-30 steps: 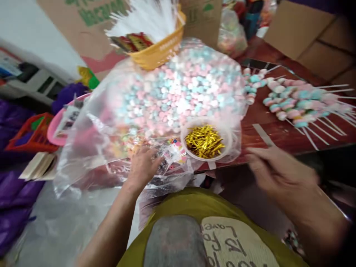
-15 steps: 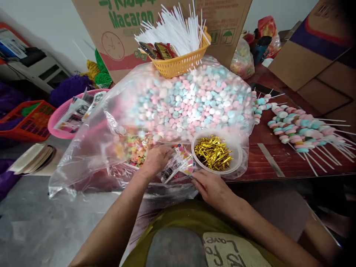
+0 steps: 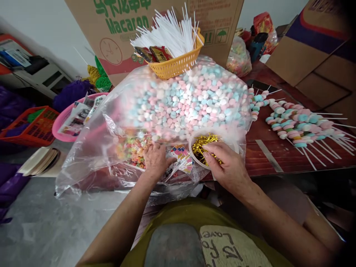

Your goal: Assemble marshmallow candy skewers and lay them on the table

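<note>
My left hand (image 3: 155,160) lies with its fingers spread over the colourful ring-shaped candies (image 3: 133,152), its thumb next to printed plastic packets (image 3: 182,157). My right hand (image 3: 226,167) reaches over the rim of a round white plastic bowl (image 3: 233,144). Its thumb and forefinger pinch at the gold twist ties (image 3: 201,144) inside; how many they grip is hidden. Behind both hands rises a large clear bag of pink, blue and white marshmallow-like candies (image 3: 180,107). A yellow basket (image 3: 178,65) of white sticks (image 3: 169,35) rests at the bag's back.
Finished-looking candy skewers (image 3: 300,120) are piled on the red table (image 3: 258,163) at the right. A pink basket (image 3: 59,128) with packets and an orange crate (image 3: 41,126) stand at the left. Cardboard boxes (image 3: 119,52) border the back; another carton (image 3: 303,52) is at the right.
My right hand has moved up from the packets into the bowl of twist ties. My left hand has left the packets and spread over the ring candies. The view has shifted slightly.
</note>
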Action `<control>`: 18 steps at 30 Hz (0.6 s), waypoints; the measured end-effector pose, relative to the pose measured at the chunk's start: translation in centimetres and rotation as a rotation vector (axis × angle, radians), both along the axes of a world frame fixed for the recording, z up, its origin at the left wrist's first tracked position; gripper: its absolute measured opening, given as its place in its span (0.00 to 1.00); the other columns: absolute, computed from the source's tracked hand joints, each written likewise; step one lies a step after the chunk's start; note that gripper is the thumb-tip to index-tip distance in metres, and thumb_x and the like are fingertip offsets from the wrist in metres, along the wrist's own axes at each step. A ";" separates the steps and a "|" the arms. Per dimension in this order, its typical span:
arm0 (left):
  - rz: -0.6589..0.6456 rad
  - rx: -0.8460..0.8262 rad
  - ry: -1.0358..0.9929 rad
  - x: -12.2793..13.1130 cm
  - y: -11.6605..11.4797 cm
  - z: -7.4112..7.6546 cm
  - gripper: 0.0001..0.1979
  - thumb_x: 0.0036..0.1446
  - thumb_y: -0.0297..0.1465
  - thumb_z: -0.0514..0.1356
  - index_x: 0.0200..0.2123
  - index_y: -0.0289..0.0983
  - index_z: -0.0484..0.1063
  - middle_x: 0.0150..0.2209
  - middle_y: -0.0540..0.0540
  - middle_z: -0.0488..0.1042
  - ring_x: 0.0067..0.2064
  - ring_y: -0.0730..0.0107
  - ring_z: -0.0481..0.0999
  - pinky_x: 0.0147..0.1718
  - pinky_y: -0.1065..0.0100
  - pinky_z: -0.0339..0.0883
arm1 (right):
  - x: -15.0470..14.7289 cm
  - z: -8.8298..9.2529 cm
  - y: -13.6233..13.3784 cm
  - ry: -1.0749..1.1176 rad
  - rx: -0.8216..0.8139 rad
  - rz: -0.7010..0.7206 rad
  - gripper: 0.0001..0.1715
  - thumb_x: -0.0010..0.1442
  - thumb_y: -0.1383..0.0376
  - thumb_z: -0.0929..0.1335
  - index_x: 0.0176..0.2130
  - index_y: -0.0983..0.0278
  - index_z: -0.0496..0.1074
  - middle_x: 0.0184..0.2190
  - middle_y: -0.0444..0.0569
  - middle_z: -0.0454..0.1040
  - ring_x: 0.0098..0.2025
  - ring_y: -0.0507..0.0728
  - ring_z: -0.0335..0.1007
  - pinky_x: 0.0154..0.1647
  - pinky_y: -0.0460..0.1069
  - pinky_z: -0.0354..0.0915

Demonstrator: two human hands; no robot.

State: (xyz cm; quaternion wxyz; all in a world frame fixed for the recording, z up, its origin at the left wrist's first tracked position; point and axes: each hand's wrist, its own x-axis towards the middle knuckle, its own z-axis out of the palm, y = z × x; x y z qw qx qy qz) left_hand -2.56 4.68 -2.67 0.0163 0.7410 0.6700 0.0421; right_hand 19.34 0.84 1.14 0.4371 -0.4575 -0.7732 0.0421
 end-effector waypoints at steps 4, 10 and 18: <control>-0.057 0.011 -0.146 -0.7 0.7 -1.5 0.11 0.58 0.36 0.58 0.31 0.38 0.77 0.36 0.43 0.77 0.43 0.58 0.73 0.48 0.56 0.57 | 1.6 -0.1 -1.1 0.018 -0.010 -0.064 0.10 0.61 0.69 0.63 0.42 0.64 0.72 0.38 0.53 0.75 0.41 0.57 0.72 0.42 0.52 0.69; -0.314 -0.031 -0.198 -1.8 0.8 4.2 0.12 0.62 0.32 0.53 0.33 0.41 0.77 0.38 0.48 0.78 0.40 0.67 0.73 0.44 0.65 0.60 | 0.6 0.9 1.1 -0.001 0.010 0.007 0.11 0.60 0.67 0.63 0.41 0.64 0.72 0.40 0.55 0.74 0.45 0.60 0.69 0.46 0.55 0.65; -0.479 -0.280 -0.768 2.5 -1.7 6.9 0.11 0.60 0.36 0.55 0.40 0.37 0.72 0.29 0.50 0.74 0.28 0.73 0.69 0.28 0.73 0.62 | -1.9 0.8 1.3 0.296 -0.347 0.248 0.13 0.59 0.68 0.62 0.24 0.64 0.64 0.21 0.42 0.64 0.26 0.49 0.60 0.28 0.45 0.55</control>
